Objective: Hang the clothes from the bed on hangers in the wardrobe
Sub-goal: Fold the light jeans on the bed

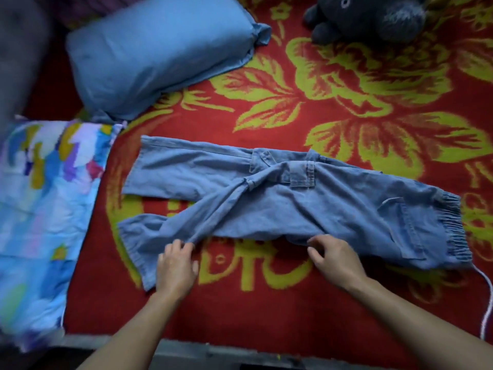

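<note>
Both palm-down: left hand (176, 265), right hand (336, 260) pinch trousers' (280, 206) near edge.

Only two hands and two forearms of the person show. The left hand (176, 268) and the right hand (337, 263) are both bare. Each forearm is bare too, from the wrist back to where the picture cuts it off, past the near edge of the bed (266, 313). No cloth covers them over the bed. The forearms are slim at the wrist and broaden toward that near edge. The fingers are slender; the nails are too blurred to make out.
</note>
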{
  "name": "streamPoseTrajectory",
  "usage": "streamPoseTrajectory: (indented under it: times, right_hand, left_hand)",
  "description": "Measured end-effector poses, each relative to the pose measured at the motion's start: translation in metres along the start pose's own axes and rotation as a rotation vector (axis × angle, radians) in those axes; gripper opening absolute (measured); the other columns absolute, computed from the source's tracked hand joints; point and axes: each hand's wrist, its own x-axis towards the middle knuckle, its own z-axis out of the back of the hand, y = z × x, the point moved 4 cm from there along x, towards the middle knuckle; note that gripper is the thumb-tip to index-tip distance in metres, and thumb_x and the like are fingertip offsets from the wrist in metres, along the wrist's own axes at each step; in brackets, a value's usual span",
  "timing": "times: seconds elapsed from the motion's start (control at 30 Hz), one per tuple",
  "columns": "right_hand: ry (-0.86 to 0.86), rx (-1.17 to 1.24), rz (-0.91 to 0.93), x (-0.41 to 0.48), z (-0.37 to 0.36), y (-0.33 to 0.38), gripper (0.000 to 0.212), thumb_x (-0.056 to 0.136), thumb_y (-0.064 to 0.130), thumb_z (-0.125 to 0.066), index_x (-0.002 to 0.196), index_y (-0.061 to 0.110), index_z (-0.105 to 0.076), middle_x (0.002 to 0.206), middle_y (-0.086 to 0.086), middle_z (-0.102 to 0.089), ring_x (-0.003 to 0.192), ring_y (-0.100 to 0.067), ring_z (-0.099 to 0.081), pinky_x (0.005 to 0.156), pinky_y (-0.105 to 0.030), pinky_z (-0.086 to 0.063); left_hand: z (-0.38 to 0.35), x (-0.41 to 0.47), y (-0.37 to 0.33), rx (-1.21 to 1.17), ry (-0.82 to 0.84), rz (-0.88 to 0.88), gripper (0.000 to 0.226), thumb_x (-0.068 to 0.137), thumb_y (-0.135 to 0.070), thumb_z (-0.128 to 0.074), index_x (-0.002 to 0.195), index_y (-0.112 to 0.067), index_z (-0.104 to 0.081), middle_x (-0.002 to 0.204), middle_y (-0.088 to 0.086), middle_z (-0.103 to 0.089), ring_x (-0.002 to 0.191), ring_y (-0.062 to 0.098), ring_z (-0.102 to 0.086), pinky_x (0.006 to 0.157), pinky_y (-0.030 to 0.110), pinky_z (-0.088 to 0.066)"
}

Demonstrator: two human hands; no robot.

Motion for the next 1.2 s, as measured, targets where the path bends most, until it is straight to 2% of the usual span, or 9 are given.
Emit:
streamPoseTrajectory:
  times: [0.3, 0.47, 0.6, 0.77, 0.87, 0.97, 1.03, 1.1, 1.2]
  right_hand:
    - [0.213, 0.43, -0.17, 0.059, -0.117, 0.123, 0.009, 0.088, 0.032, -0.067, 0.09, 0.023, -0.068, 0.088, 0.001, -0.072, 0.08, -0.016, -0.069, 0.063, -0.027, -0.049]
    - [0.141, 0.89, -0.53, 0.118, -0.154, 0.188, 0.02, 0.093, 0.033, -0.061, 0.092, 0.012, -0.06, 0.085, -0.005, -0.067, 0.061, -0.017, -0.065, 0.05, -0.022, -0.047]
    - [-0.043, 0.946, -0.592, 0.141, -0.14, 0.229, 0.024, 0.098, 0.029, -0.054, 0.085, 0.008, -0.058, 0.058, -0.003, -0.065, 0.036, -0.006, -0.056, 0.036, -0.016, -0.034]
    - [-0.117, 1.14, -0.6, 0.186, -0.1, 0.281, 0.02, 0.1, 0.031, -0.049, 0.092, 0.013, -0.056, 0.055, 0.001, -0.068, 0.043, -0.007, -0.061, 0.038, -0.015, -0.036]
    - [-0.103, 1.163, -0.535, 0.221, -0.089, 0.293, 0.021, 0.102, 0.034, -0.043, 0.093, 0.019, -0.055, 0.083, -0.003, -0.069, 0.068, -0.013, -0.066, 0.053, -0.022, -0.044]
    - [-0.159, 0.914, -0.367, 0.238, -0.088, 0.291, 0.019, 0.098, 0.035, -0.051, 0.108, 0.02, -0.06, 0.104, -0.006, -0.063, 0.083, -0.02, -0.063, 0.069, -0.033, -0.05]
    - [-0.255, 0.414, -0.206, 0.233, -0.1, 0.278, 0.041, 0.094, 0.037, -0.057, 0.132, 0.019, -0.054, 0.121, -0.006, -0.06, 0.106, -0.022, -0.059, 0.091, -0.039, -0.048]
    - [-0.202, -0.041, -0.077, 0.222, -0.129, 0.269, 0.058, 0.093, 0.046, -0.053, 0.145, 0.025, -0.039, 0.15, -0.007, -0.04, 0.138, -0.023, -0.035, 0.111, -0.043, -0.033]
    - [-0.001, -0.429, -0.051, 0.212, -0.179, 0.253, 0.071, 0.095, 0.058, -0.037, 0.154, 0.031, -0.008, 0.163, -0.007, 0.005, 0.15, -0.024, 0.007, 0.119, -0.048, -0.011]
  left_hand:
    - [-0.094, 0.005, 0.13, 0.172, 0.238, 0.012, 0.077, 0.026, -0.052, -0.09, 0.091, -0.018, -0.068, 0.087, 0.01, -0.058, 0.082, 0.031, -0.058, 0.061, 0.04, -0.047]
    - [-0.068, 0.041, 0.153, 0.042, 0.076, -0.312, 0.041, 0.04, -0.027, -0.088, 0.064, -0.019, -0.057, 0.06, 0.001, -0.054, 0.057, 0.025, -0.057, 0.05, 0.03, -0.045]
    - [0.013, 0.11, 0.213, -0.349, -0.154, -0.139, 0.012, 0.066, -0.022, -0.062, 0.069, -0.015, -0.053, 0.058, 0.011, -0.06, 0.053, 0.036, -0.06, 0.043, 0.032, -0.041]
    - [0.114, 0.237, 0.233, -0.567, -0.328, -0.093, 0.012, 0.08, -0.011, -0.063, 0.091, -0.012, -0.063, 0.084, 0.019, -0.068, 0.081, 0.04, -0.062, 0.066, 0.04, -0.046]
    - [0.127, 0.311, 0.228, -0.609, -0.357, -0.083, 0.017, 0.083, -0.02, -0.063, 0.099, -0.014, -0.061, 0.097, 0.017, -0.068, 0.093, 0.038, -0.062, 0.078, 0.041, -0.048]
    - [0.099, 0.354, 0.225, -0.64, -0.273, 0.051, 0.049, 0.084, -0.031, -0.065, 0.126, -0.011, -0.049, 0.125, 0.018, -0.057, 0.116, 0.036, -0.052, 0.097, 0.042, -0.043]
    - [0.06, 0.352, 0.223, -0.667, -0.114, 0.185, 0.068, 0.082, -0.04, -0.067, 0.135, -0.009, -0.039, 0.135, 0.021, -0.047, 0.125, 0.037, -0.044, 0.104, 0.043, -0.037]
    - [0.02, 0.333, 0.218, -0.623, 0.036, 0.287, 0.077, 0.081, -0.048, -0.067, 0.138, -0.008, -0.034, 0.139, 0.021, -0.042, 0.13, 0.038, -0.039, 0.105, 0.046, -0.034]
    - [-0.003, 0.305, 0.207, -0.428, -0.077, 0.24, 0.072, 0.084, -0.047, -0.064, 0.138, -0.01, -0.035, 0.138, 0.017, -0.041, 0.13, 0.036, -0.036, 0.101, 0.053, -0.033]
